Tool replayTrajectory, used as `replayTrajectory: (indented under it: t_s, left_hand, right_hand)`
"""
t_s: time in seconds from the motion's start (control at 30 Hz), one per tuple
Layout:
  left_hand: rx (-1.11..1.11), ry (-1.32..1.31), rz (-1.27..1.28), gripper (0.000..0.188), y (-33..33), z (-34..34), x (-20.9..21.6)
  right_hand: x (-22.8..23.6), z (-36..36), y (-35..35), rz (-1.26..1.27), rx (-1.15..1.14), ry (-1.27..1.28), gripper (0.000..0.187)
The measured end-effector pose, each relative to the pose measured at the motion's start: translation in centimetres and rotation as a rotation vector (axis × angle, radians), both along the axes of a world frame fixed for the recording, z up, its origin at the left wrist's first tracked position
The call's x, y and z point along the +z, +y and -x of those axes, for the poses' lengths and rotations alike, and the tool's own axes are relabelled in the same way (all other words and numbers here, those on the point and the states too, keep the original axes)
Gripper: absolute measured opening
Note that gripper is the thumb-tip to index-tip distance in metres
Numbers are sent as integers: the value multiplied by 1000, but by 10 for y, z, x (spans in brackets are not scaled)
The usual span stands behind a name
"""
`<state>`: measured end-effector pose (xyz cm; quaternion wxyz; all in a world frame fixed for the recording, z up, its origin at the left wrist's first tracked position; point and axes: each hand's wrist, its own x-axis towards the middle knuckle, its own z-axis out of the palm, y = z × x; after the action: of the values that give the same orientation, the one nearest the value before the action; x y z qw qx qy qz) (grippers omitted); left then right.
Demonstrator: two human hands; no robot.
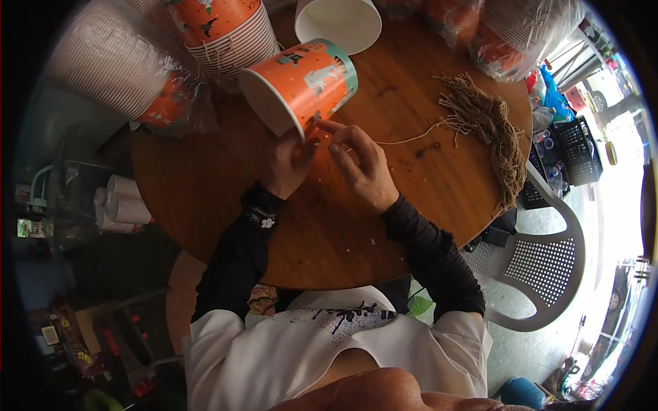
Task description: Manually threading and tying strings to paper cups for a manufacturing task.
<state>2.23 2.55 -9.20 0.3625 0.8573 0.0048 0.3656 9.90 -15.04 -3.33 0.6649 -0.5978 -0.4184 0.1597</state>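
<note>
An orange paper bucket (301, 79) with white and teal print lies tipped over the table, its open rim toward the lower left. My left hand (286, 168) is closed at the lower edge of that rim, some of its fingers hidden by the bucket. Beside it my right hand (367, 168) pinches a thin beige cord (415, 137) close to the bucket's wall, the index finger reaching toward the rim. That cord trails right to a loose bundle of cords (490, 130) lying on the table's right side.
A round wooden table (329, 253) carries nested stacks of orange buckets (229, 51), some in clear plastic (113, 75). One white-lined bucket (339, 24) stands open at the back. A grey plastic chair (541, 274) and a black crate (576, 151) stand to the right.
</note>
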Motion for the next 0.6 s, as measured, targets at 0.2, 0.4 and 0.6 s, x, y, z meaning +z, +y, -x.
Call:
replayTrajectory:
  t_s: [0.2,0.4,0.6]
  left_hand:
    - [48,22,-20,17,-19,-1,10]
    - [31,67,-109,15,-26,0,24]
    - [43,97,-116,15,-28,1,26]
  right_hand:
    - [-12,6,16,-110,-194,62,8]
    - [-12,4,16,-105,-275,33,7]
    - [-9,4,15,-77,-253,51,8]
